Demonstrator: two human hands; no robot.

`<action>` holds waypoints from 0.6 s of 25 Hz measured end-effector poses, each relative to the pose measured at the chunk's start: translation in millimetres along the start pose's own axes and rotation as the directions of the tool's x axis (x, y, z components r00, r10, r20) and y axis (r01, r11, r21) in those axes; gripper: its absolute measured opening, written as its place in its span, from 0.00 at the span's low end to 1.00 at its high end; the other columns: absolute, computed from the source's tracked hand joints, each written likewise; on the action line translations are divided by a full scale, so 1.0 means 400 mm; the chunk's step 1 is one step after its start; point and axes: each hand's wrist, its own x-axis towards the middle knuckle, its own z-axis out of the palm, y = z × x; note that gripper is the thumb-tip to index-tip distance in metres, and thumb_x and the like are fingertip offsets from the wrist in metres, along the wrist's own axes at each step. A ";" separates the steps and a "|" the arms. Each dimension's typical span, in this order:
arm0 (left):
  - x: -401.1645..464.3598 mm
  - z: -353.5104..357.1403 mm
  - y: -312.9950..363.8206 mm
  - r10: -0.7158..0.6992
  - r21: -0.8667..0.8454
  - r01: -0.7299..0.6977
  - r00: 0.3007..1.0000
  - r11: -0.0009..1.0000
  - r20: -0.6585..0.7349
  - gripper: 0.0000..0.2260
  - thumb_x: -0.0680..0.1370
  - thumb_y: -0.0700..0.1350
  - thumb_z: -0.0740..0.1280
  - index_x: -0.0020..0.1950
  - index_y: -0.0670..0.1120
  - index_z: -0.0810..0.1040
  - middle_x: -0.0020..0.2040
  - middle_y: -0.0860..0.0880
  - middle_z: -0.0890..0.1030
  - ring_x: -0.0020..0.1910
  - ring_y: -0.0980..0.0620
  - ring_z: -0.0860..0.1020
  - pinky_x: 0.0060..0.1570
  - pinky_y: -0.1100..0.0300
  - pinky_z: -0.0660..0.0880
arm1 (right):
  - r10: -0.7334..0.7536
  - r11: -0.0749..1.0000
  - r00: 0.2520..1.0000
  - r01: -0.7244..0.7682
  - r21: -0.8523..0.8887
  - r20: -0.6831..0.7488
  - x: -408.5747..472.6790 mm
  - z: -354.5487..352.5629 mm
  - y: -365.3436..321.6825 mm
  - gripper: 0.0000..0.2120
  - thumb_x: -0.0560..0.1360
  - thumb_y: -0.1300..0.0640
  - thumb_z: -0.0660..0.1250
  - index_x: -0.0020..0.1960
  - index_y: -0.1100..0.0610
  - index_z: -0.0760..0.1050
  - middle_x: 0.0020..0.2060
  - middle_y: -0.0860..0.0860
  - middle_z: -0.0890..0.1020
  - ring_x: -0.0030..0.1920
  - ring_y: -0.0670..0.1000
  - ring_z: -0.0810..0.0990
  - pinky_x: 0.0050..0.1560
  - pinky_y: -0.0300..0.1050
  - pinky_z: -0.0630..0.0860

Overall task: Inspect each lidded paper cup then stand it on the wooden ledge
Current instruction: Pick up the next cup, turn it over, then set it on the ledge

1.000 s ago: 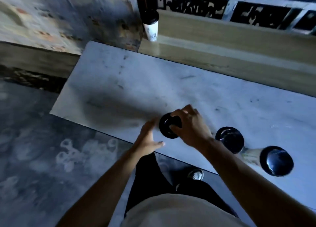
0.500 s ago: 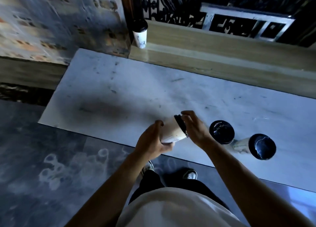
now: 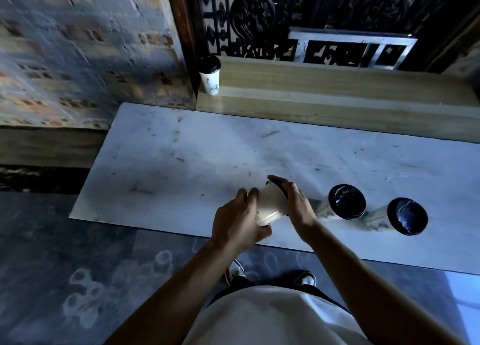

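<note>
1. Left hand [image 3: 237, 221] wrapped around the base end of a white paper cup [image 3: 270, 205], fingers curled shut on the cup wall, thumb below.
2. Right hand [image 3: 298, 205] closed over the lid end of the same cup, fingertips [image 3: 276, 180] hooked across the black lid [image 3: 283, 191].
3. Held cup tipped on its side above the near edge of the counter [image 3: 181, 149], lid end up and to the right, base end down toward the body; lidded, so contents cannot be told.
4. Just right of the right hand, a second cup [image 3: 346, 201] upright on the counter, black lid on, contents hidden.
5. Further right, a third cup [image 3: 406, 216] also upright on the counter and lidded, near the second but apart from it; contents hidden too.
6. Far back, a fourth cup [image 3: 210, 75] upright at the left end of the wooden ledge [image 3: 337, 95], black lid on, close against the dark door frame [image 3: 181, 32].
7. Behind the ledge, dark ornamental ironwork [image 3: 249, 19]; to the left, a brick wall [image 3: 78, 53].
8. Compared with one second ago: held cup then upright with only the lid top showing, left hand open beside it; now lifted, turned sideways, both hands closed on it.
9. Compared with half a second ago: grip and tilt much the same, the other three cups unmoved.
</note>
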 end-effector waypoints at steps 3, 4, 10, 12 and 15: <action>0.003 0.004 -0.004 -0.038 -0.045 0.037 0.999 0.998 -0.025 0.29 0.64 0.59 0.70 0.61 0.49 0.71 0.50 0.49 0.77 0.40 0.40 0.82 0.34 0.57 0.71 | -0.063 0.990 0.996 0.070 -0.119 0.058 0.008 -0.004 -0.018 0.24 0.77 0.46 0.53 0.67 0.48 0.79 0.62 0.48 0.83 0.64 0.50 0.79 0.66 0.45 0.74; 0.003 0.005 -0.006 -0.041 -0.052 0.041 0.999 0.998 -0.014 0.29 0.65 0.60 0.70 0.62 0.49 0.71 0.50 0.49 0.77 0.40 0.40 0.82 0.35 0.57 0.71 | -0.075 0.982 0.994 0.088 -0.167 0.084 0.013 -0.009 -0.018 0.24 0.79 0.46 0.53 0.68 0.49 0.78 0.63 0.48 0.82 0.65 0.49 0.79 0.66 0.42 0.73; 0.029 -0.043 -0.011 -0.194 -0.580 0.270 0.962 0.768 0.190 0.24 0.74 0.71 0.63 0.58 0.53 0.75 0.49 0.54 0.82 0.48 0.49 0.82 0.43 0.55 0.78 | 0.082 0.922 0.997 -0.072 0.380 -0.009 0.017 -0.001 -0.020 0.21 0.84 0.42 0.55 0.64 0.54 0.79 0.58 0.55 0.83 0.57 0.55 0.82 0.60 0.51 0.78; 0.034 -0.038 -0.013 -0.226 -0.683 0.312 0.950 0.660 0.216 0.24 0.79 0.68 0.56 0.59 0.51 0.76 0.51 0.51 0.82 0.53 0.47 0.81 0.45 0.56 0.75 | 0.137 0.837 0.990 -0.126 0.532 0.020 0.002 0.013 -0.031 0.17 0.83 0.49 0.57 0.59 0.58 0.79 0.48 0.59 0.84 0.47 0.57 0.83 0.54 0.51 0.79; 0.030 -0.023 -0.009 -0.276 -0.766 0.347 0.934 0.541 0.228 0.27 0.82 0.64 0.50 0.59 0.46 0.78 0.57 0.45 0.83 0.58 0.44 0.81 0.58 0.50 0.77 | 0.165 0.807 0.984 -0.173 0.565 0.066 -0.023 0.034 -0.031 0.18 0.79 0.48 0.60 0.59 0.61 0.77 0.46 0.65 0.79 0.47 0.60 0.78 0.54 0.54 0.75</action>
